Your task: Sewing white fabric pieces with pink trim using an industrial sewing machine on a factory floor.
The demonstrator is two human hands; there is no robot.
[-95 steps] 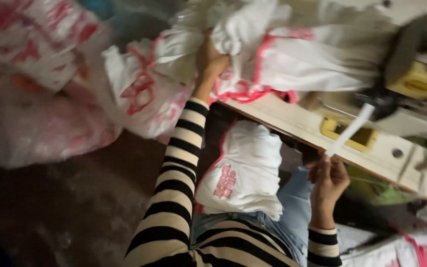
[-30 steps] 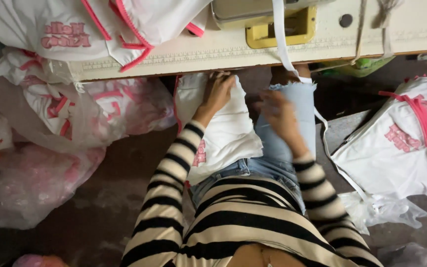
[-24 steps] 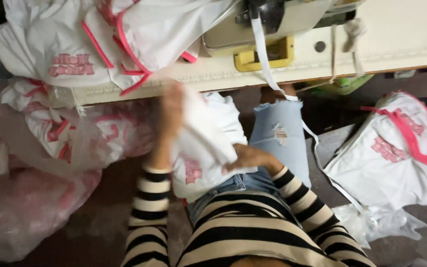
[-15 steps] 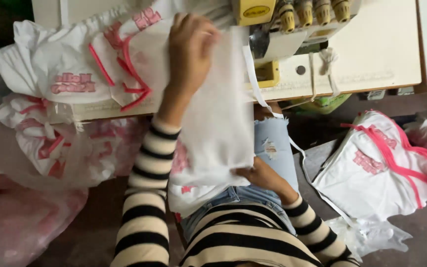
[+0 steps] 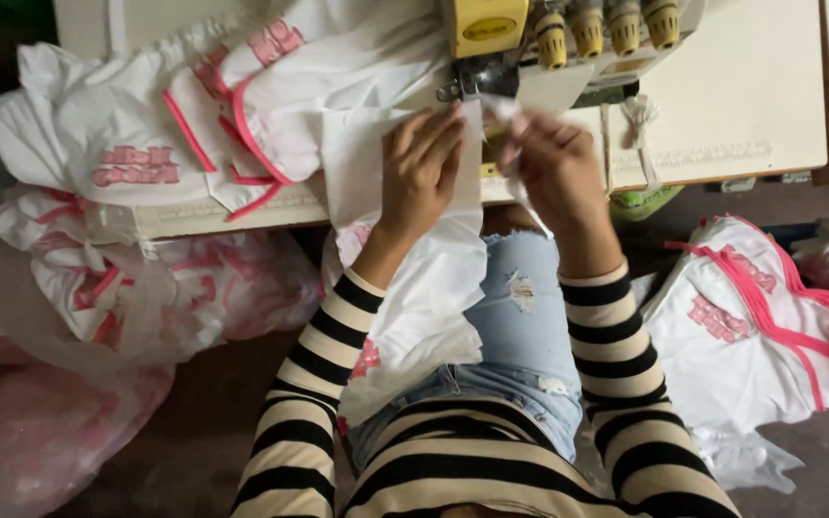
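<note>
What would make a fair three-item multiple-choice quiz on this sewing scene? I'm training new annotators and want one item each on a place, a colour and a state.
1. Where does the left hand rest?
A. flat on the white fabric piece at the table edge
B. on the floor
C. on a thread cone

2. What colour is the trim on the white garments piled on the table?
A. green
B. pink
C. black

3. How is the right hand posed?
A. open and flat
B. out of view
C. fingers pinched on a white strip by the sewing machine

Answers: 1 A, palm lies on the cloth; 2 B, pink edging shows; 3 C, fingertips close on the strip.
</note>
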